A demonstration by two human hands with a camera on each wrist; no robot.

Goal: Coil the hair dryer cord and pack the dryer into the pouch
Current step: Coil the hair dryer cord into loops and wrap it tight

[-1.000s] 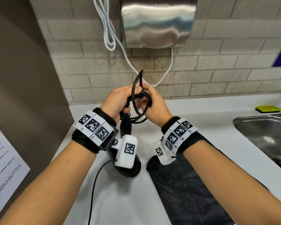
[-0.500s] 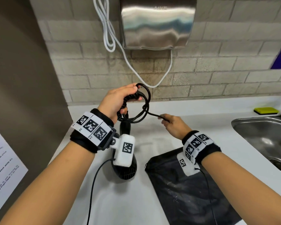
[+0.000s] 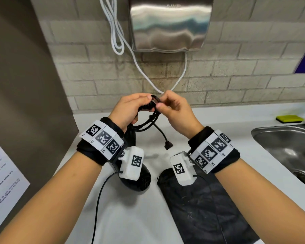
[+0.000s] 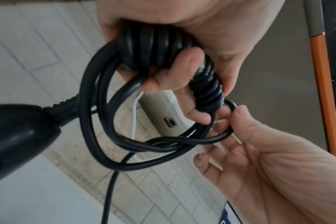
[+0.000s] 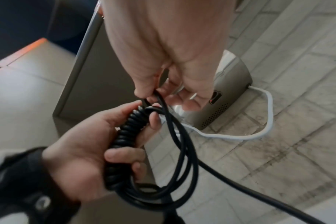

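Left grip (image 3: pixel 130 110) is clamped round the coiled cord (image 4: pixel 159 50), fingers pinning the loops so they don't spring open; right grip (image 3: pixel 173 110) pinches the free strand at the top of the bundle, likely laying the next turn. Plug end (image 3: pixel 168 146) hangs loose below, so coiling isn't finished. Hair dryer (image 3: pixel 141 180) dangles under the left wrist over the counter (image 3: pixel 130 217). Pouch (image 3: pixel 209 208) lies flat just beside it, ready for packing
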